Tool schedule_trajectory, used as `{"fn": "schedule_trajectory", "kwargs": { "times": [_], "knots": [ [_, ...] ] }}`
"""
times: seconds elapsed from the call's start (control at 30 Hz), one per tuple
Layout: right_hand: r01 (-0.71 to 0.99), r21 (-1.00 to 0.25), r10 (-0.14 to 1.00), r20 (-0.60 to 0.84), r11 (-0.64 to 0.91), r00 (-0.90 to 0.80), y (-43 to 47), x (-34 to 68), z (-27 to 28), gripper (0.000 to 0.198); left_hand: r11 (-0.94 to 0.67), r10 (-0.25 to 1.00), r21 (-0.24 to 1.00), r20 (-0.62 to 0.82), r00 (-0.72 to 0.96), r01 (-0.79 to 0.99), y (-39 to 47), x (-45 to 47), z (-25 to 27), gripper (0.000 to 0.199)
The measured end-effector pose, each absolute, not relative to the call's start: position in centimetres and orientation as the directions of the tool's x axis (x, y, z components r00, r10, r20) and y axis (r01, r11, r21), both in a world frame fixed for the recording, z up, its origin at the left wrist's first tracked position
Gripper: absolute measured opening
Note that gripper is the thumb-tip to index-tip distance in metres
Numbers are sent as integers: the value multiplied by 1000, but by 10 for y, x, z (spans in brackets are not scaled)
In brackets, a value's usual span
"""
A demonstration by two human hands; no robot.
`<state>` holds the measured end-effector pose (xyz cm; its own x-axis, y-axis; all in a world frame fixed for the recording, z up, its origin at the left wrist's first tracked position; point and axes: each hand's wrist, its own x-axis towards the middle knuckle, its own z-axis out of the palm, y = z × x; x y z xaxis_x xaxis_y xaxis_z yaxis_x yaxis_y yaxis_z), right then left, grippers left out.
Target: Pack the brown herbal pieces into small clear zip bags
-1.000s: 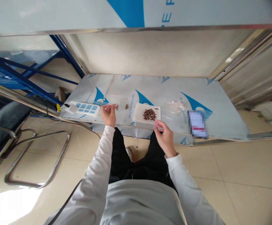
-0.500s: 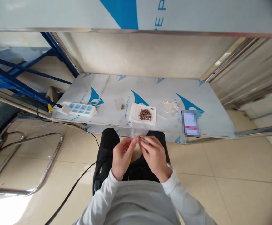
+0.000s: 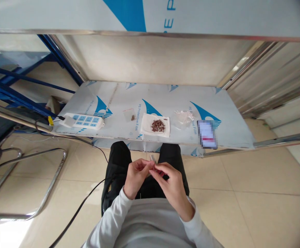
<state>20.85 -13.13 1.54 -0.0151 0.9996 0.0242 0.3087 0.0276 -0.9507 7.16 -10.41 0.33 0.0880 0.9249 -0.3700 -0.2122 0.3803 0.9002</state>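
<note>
My left hand (image 3: 137, 175) and my right hand (image 3: 169, 179) meet above my lap, fingertips pinched together. A small whitish piece (image 3: 152, 158) pokes out beyond the fingertips; its kind is too small to make out, and my fingers hide its lower end. Both hands are closed at it. Past them on the shelf, a white folded tissue-like sheet (image 3: 146, 130) bears a heap of small shiny brown pieces (image 3: 158, 126). To its left lies a small clear bag (image 3: 129, 113) with a few brown bits. Right of the sheet is a crumpled clear plastic bag (image 3: 184, 117).
The film-covered shelf (image 3: 108, 134) spans the front, with another film-covered surface (image 3: 74, 17) above it. A white power strip (image 3: 88, 121) lies at its left, a phone (image 3: 207, 135) at its right edge. A black cable (image 3: 80, 206) runs past my left leg. A metal-framed chair (image 3: 53, 182) stands left.
Both hands have come down slightly, toward my body. The whitish piece now stands out more clearly beyond my fingertips. The whole view has shifted a little.
</note>
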Motion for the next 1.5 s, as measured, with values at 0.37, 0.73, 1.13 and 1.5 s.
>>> {"fn": "schedule_trajectory", "kwargs": {
  "times": [0.37,0.73,1.13,1.5],
  "knots": [
    [321,-937,986,-98,-137,134,-117,227,7,26,145,979,945,-180,95,293,-103,71,12,28],
    [637,-727,962,129,256,-239,-100,239,18,19,34,987,919,-91,129,394,-98,88,34,23],
    [355,-929,969,11,102,-248,-75,258,25,33,-512,856,573,274,438,640,-66,55,12,103],
    [426,-904,993,78,34,85,-56,275,2,32,-472,869,355,33,494,807,8,89,13,38]
  ]
}}
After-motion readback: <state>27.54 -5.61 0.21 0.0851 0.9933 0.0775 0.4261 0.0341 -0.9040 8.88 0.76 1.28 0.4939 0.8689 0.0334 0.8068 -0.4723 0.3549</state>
